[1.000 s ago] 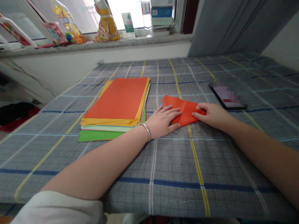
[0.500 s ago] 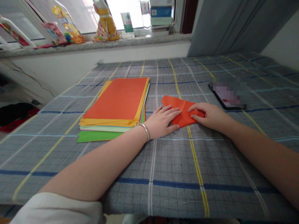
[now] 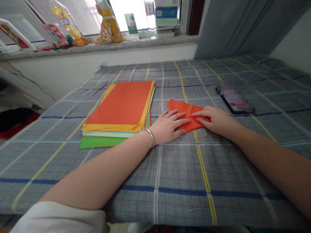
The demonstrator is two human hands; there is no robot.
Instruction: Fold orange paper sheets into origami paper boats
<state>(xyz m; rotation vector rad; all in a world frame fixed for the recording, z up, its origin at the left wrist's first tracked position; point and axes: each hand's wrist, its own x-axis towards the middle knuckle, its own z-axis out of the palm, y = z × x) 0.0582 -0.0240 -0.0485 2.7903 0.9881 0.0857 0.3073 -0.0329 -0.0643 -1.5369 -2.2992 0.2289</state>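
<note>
A folded sheet of orange-red paper [image 3: 181, 105] lies flat in front of me, with creases across its middle. My left hand [image 3: 168, 127] rests on its left part, fingers spread and palm down; a silver bangle circles that wrist. On the paper's right part lies my right hand [image 3: 213, 120], fingers stretched out toward the centre crease and thumb held apart below. The right corner of the paper is hidden beneath this hand. Just left of my left hand is a stack of coloured paper [image 3: 123, 103], orange-red on top, with yellow, pale and green sheets underneath.
A phone [image 3: 236, 100], partly blurred out, lies on the checked tablecloth [image 3: 116, 200] at the right. Beyond the table, the window sill [image 3: 92, 48] holds bottles, a tube [image 3: 131, 24] and boxes [image 3: 166, 16]. A grey curtain [image 3: 225, 29] hangs at the back right.
My right hand's fingers have straightened and slid slightly left over the paper. My left hand stays in place on it.
</note>
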